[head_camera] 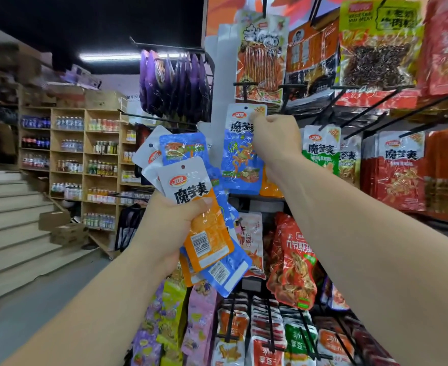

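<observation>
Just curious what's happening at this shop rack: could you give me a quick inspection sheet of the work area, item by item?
Surface: no table; a display rack hung with snack packets.
Job's things: blue packet held up against the rack, its hook not visible; fanned bunch of packets, orange and blue.
Clutter: green packets, red packets and purple packets hanging nearby.
Grippers: right hand pinches the blue packet's top; left hand grips the bunch.
Cables: nothing seen.
Surroundings: wooden shelves of bottles, stairs, cardboard boxes by the stairs.
</observation>
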Demonstrator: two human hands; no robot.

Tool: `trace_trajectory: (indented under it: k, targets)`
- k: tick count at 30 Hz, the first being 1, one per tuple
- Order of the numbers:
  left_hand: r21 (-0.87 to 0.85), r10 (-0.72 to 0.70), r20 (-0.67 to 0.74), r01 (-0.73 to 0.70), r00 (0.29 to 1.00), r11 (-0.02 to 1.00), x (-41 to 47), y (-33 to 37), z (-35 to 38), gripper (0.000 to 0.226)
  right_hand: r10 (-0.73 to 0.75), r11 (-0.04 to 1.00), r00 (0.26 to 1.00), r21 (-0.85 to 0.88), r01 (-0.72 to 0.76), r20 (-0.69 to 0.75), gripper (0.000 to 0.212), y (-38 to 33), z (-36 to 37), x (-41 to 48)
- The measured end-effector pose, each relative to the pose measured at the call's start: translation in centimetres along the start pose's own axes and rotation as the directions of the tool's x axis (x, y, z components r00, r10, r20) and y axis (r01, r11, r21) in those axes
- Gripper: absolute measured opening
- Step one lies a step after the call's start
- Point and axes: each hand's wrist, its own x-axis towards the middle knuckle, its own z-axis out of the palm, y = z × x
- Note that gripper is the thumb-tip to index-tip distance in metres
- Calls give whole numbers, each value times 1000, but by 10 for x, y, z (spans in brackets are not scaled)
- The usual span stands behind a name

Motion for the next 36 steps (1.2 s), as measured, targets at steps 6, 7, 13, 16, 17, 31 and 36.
trace_trajectory:
  k: [6,7,13,16,17,31,36]
  targets:
    - [-7,7,18,-7,1000,1000,-2,1,-1,31,-28,999,1000,-30,28,11,53,0,1,-1]
    - [-7,6,18,-6,1000,1000,-2,0,-2,31,-26,999,1000,-36,26,9,53,1,1,0]
    - [-8,15,15,-15,1000,1000,-4,-2,-7,31,-66,998,998,-10,66,11,59,10,2,2]
    - [-13,11,7,-11,1000,1000,-4,-3,-8,32,-112,994,994,-7,112,-9,65,11,2,3]
    - [-14,10,5,-10,1000,1000,-3,-2,-9,32,-115,993,993,-16,114,-20,66,10,2,4]
    - [-49,27,2,-27,1000,998,-6,6,-13,33,-66,985,996,-161,55,-64,53,-12,3,18]
    - [-37,47,27,-46,999,998,-7,8,-12,36,-98,982,994,-165,90,-41,58,-7,1,19]
